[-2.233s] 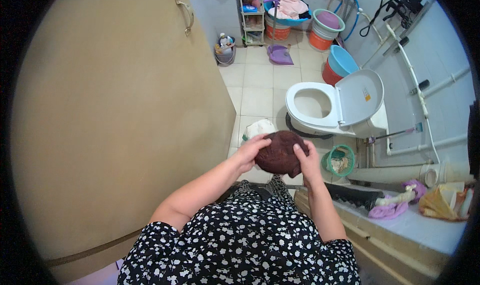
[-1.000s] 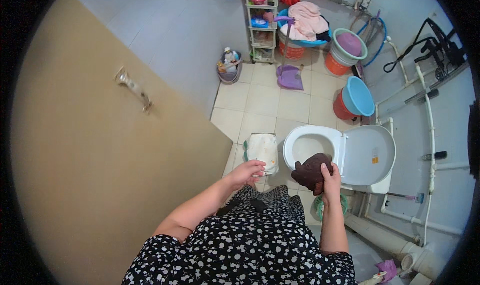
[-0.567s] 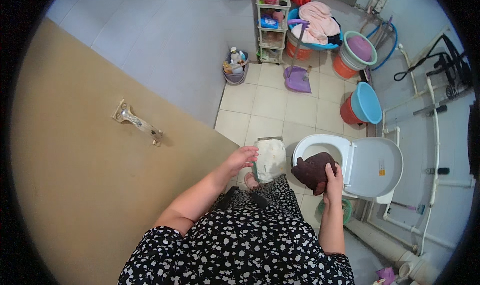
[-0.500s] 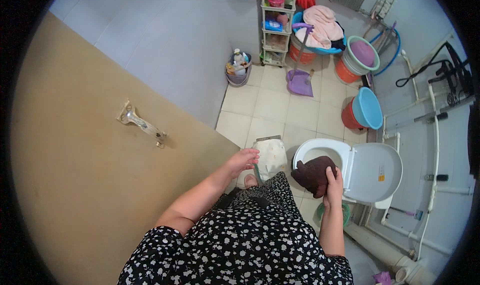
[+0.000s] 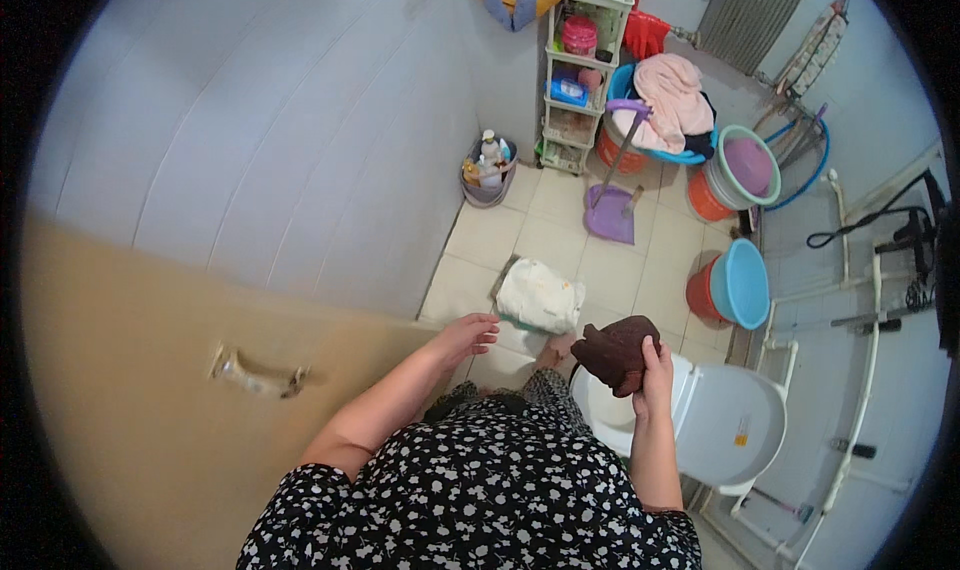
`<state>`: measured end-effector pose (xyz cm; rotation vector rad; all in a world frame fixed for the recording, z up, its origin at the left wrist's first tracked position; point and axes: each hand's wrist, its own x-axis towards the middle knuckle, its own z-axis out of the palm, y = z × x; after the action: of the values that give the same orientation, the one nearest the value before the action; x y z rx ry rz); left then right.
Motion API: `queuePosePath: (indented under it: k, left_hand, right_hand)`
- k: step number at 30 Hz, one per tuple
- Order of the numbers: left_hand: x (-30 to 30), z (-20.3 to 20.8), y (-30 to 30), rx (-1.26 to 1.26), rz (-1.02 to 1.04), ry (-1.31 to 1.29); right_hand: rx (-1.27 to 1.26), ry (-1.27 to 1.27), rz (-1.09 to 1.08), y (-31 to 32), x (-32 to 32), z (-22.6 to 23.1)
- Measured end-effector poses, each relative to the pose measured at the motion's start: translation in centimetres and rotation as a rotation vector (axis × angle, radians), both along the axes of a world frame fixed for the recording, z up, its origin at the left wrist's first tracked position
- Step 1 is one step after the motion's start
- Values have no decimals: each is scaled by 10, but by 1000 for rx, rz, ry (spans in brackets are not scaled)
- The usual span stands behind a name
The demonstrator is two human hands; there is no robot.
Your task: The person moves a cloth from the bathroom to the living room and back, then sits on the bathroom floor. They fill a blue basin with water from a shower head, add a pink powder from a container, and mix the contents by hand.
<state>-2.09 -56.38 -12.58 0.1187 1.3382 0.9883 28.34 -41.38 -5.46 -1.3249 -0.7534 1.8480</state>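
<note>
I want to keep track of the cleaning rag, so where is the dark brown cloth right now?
The dark brown cloth is bunched in the right hand, right of centre in the head view, above the open toilet bowl.

The brown rag (image 5: 617,350) looks like soft, matt cloth; the toilet (image 5: 720,430) is glossy white, above smooth pale floor tiles (image 5: 560,230).
</note>
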Motion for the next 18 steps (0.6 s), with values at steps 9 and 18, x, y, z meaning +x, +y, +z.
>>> queuePosePath:
  k: [9,18]
  left_hand:
    - [-37,27,119,-125,197,145]
    - [-62,13,157,-244,93,166]
  right_hand:
    - [58,67,3,156,-35,22]
    - [-15,173,-114,226,-48,5]
